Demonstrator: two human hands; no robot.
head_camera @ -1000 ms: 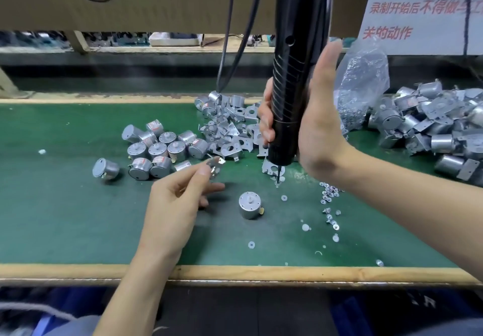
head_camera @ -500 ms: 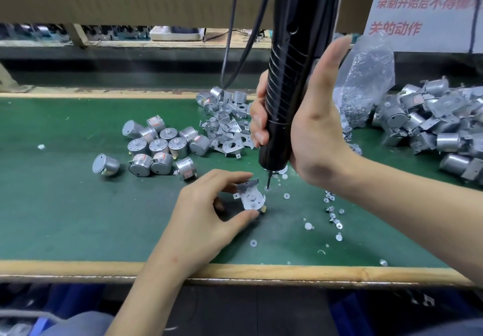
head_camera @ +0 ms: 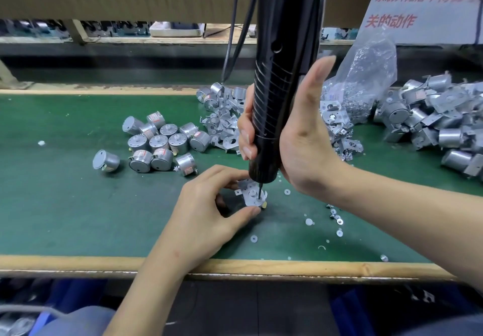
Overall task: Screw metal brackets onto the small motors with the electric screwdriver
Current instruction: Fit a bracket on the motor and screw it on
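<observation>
Electric screwdriver (head_camera: 282,74): upper body cut off by the top edge; whether a screw sits on the bit tip is too small to tell.
Motor (head_camera: 264,205), below the screwdriver: almost wholly hidden under the bracket (head_camera: 251,194) and the left hand (head_camera: 206,220).
Loose bracket pile (head_camera: 222,126), behind the screwdriver: partly hidden by it and the right hand (head_camera: 305,147).
Assembled motor heap (head_camera: 444,116), right of the screwdriver: cut by the right edge.
Plastic bag (head_camera: 366,74), right of the screwdriver: contents blurred.
</observation>
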